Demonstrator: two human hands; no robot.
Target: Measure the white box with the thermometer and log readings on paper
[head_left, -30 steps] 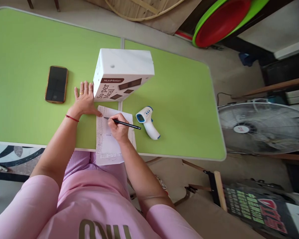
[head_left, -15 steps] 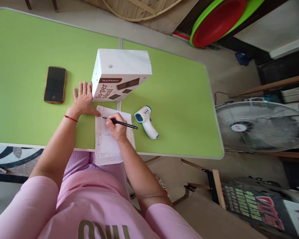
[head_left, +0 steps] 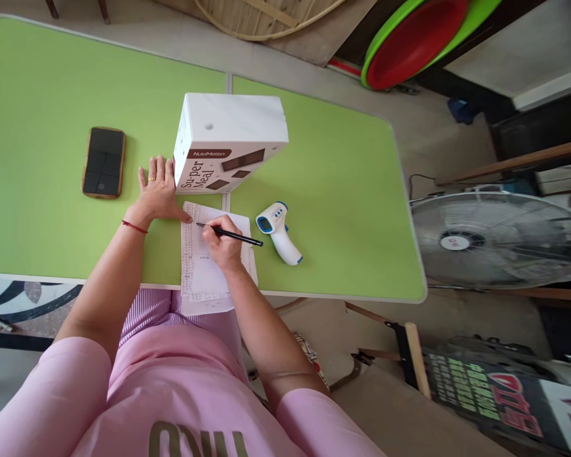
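My right hand grips a black pen, its tip at the upper left part of a sheet of paper covered in handwriting. The paper hangs a little over the table's front edge. My left hand lies flat with fingers spread on the green table, its thumb on the paper's upper left corner. Its fingertips are beside a white box marked "Super Meal", which stands behind the paper. A white and blue infrared thermometer lies right of the paper.
Left of my left hand lies a phone in a brown case. Off the table's right end stands a large fan. A folding chair is at the lower right. Red and green basins lean at the back.
Almost nothing differs. The whole view has shifted very slightly, and both hands keep their places, the pen tip still at the paper.
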